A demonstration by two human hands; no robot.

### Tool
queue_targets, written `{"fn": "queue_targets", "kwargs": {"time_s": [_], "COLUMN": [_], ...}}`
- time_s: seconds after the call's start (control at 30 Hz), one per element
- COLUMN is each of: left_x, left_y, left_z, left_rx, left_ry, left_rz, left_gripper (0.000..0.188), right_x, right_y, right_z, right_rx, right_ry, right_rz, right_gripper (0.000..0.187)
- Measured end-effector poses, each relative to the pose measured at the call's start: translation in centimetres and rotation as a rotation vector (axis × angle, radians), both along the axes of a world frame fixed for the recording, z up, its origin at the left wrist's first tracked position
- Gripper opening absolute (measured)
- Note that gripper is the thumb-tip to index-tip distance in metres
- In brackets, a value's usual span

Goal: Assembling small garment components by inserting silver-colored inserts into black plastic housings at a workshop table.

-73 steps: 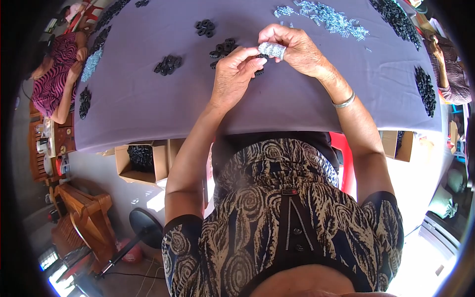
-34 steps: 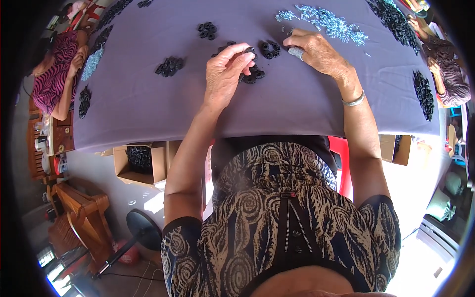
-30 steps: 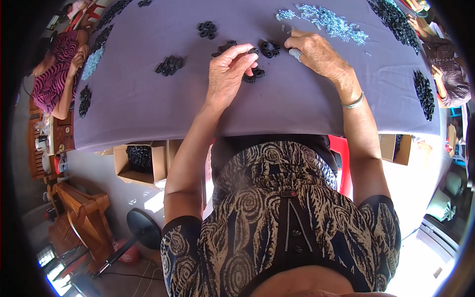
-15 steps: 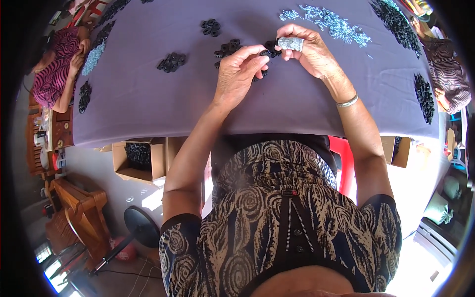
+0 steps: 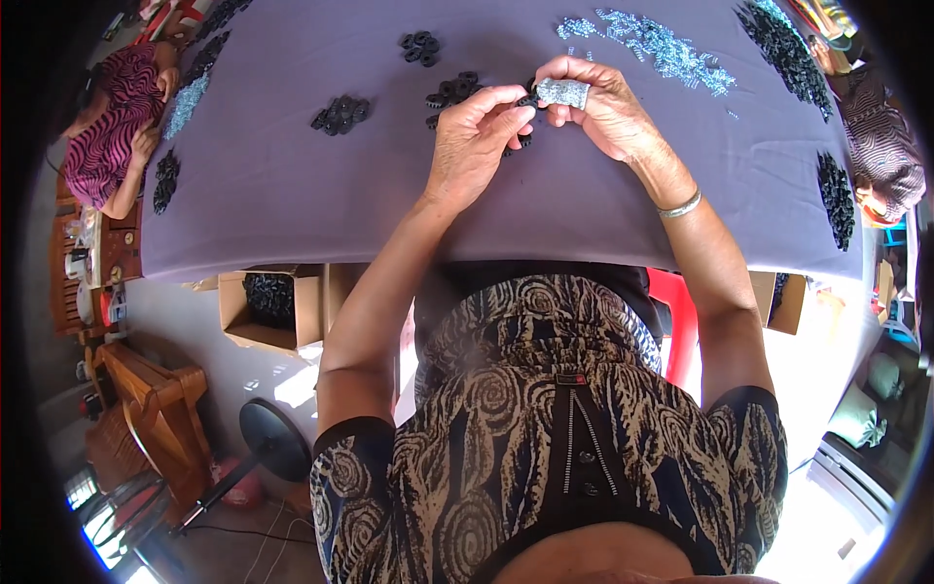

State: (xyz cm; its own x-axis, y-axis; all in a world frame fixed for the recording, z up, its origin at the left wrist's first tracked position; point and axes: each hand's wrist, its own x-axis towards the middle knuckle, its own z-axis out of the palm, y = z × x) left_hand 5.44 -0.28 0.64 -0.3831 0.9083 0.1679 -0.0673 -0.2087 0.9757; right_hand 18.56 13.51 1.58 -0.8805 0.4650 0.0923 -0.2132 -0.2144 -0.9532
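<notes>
My left hand (image 5: 477, 136) pinches a small black round plastic part (image 5: 527, 100) between thumb and forefinger, above the cloth-covered table. Against that part sits my right hand (image 5: 603, 107), its fingers closed in a pinch. Grey wrapping (image 5: 562, 92) covers one of its digits, and the fingertips hide whatever they may hold. Close behind my left hand lies a cluster of similar black round parts (image 5: 453, 90), partly covered by it. Other small heaps of black parts (image 5: 420, 47) and black parts (image 5: 341, 115) lie further left. Beyond my right hand spreads a pile of tiny bluish-silver coils, like springs (image 5: 671, 54).
The grey-purple tablecloth (image 5: 292, 214) reaches the near edge in front of me. Dark heaps (image 5: 786, 63) line the far right side. A cardboard box (image 5: 272, 310) with black pieces stands below the table at left. Two people (image 5: 112, 127) sit at either side.
My right hand has moved left and slightly down, and its fingertips now meet the black part in my left hand. The left hand has stayed nearly in place.
</notes>
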Motion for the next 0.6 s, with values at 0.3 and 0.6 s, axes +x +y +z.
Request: {"fn": "queue_targets", "kwargs": {"time_s": [0.3, 0.6], "left_x": [0.0, 0.0], "left_y": [0.1, 0.1], "left_z": [-0.1, 0.0], "left_rx": [-0.028, -0.044], "left_ry": [0.072, 0.095], "left_rz": [0.025, 0.012], "left_gripper": [0.023, 0.022], "right_x": [0.0, 0.4], "right_y": [-0.1, 0.4], "right_z": [0.7, 1.2], "right_rx": [0.294, 0.477], "right_ry": [-0.092, -0.169], "right_rz": [-0.037, -0.04], "right_gripper": [0.014, 0.017]}}
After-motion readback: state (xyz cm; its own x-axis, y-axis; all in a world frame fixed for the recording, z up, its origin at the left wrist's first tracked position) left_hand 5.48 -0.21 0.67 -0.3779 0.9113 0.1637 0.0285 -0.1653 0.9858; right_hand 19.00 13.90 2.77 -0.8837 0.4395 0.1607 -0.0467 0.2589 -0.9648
